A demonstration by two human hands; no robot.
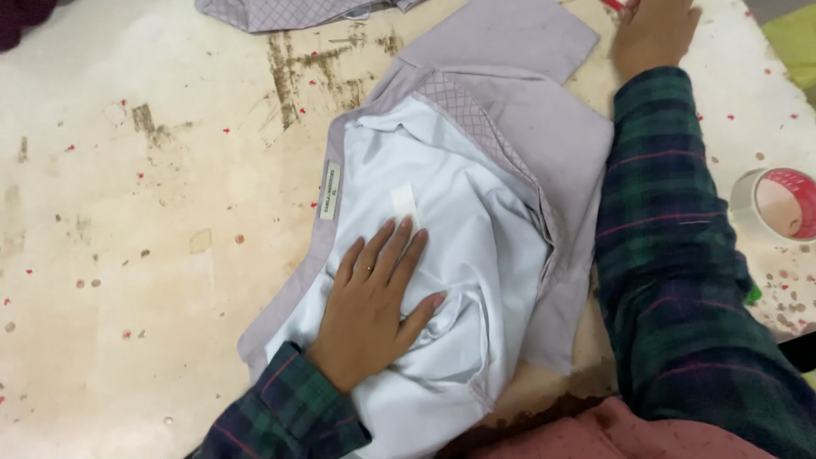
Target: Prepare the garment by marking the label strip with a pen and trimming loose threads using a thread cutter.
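Pressing flat, the left hand point(371, 306) lies palm-down with fingers point(399, 246) spread apart on the pale white lining point(459, 255) of a lavender garment point(544, 136), which lies inside-out at the middle of the worn worktable point(127, 255). Nothing is pinched; the hand only pins the cloth. The right hand point(650, 34) rests at the far table edge beyond the garment — its fingers run out of view, so whether they are apart or closed cannot be told. Judged from the creases, the fabric is light, soft and limp, the lining probably slippery. Firmer hold points would be the quilted band point(476, 119) and the folded hems. A tape roll point(778, 204) sits well apart, at the right.
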